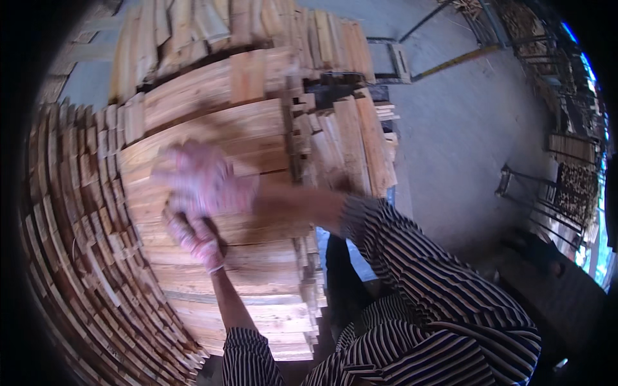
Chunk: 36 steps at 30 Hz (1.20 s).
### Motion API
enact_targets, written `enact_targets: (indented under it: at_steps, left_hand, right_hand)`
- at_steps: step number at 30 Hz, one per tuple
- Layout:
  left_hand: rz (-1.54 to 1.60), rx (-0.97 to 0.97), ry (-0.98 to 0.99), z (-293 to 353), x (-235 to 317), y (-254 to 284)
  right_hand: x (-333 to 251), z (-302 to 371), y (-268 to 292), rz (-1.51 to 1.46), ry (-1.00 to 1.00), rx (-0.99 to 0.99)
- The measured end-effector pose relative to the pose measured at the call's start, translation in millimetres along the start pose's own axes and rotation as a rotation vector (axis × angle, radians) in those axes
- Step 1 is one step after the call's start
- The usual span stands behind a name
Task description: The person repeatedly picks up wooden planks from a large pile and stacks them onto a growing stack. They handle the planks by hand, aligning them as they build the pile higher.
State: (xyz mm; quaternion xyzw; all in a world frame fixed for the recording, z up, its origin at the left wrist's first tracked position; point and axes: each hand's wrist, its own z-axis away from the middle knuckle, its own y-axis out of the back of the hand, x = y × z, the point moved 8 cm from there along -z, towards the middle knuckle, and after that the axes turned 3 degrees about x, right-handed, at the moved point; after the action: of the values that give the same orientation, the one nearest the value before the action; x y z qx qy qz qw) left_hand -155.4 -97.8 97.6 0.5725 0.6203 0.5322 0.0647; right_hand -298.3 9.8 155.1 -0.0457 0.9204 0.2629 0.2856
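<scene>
Both my hands wear pinkish-white knit gloves and are over a stack of flat wooden boards [257,270]. My right hand [203,180] reaches in from the right, smeared by motion, above the upper boards [212,135]. Its fingers do not show clearly, nor does whether it holds anything. Just below it, my left hand [193,238] is close to the boards' surface, with its fingertips partly hidden by the right hand. I cannot tell whether the left hand grips a board.
Tall rows of stacked boards [84,225] line the left side. More planks stand at the back [244,22], and loose boards [347,135] lie right of the stack. Metal frames [450,64] and a rack of wood [576,186] stand farther right on the grey floor [457,141].
</scene>
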Motion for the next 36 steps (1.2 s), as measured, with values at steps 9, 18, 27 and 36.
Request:
enact_targets:
  at_steps: [9, 18, 27, 36]
  left_hand:
    - [0.245, -0.42, 0.333, 226.5, 169.7, -35.3]
    - [0.115, -1.018, 0.758, 520.3, 139.7, -291.6]
    - [0.137, -1.15, 0.975, 577.3, 33.3, -503.3]
    - [0.748, -1.219, 1.216, 636.6, 1.1, -517.3]
  right_hand:
    - [10.3, 364.7, 178.2, -0.164, -1.035, -0.108]
    - [227.3, 684.3, 235.3, -0.02, -1.834, -0.177]
    - [297.0, 679.8, 141.3, 0.015, -1.616, -0.393]
    - [310.3, 684.8, 128.3, 0.181, -1.831, -0.227]
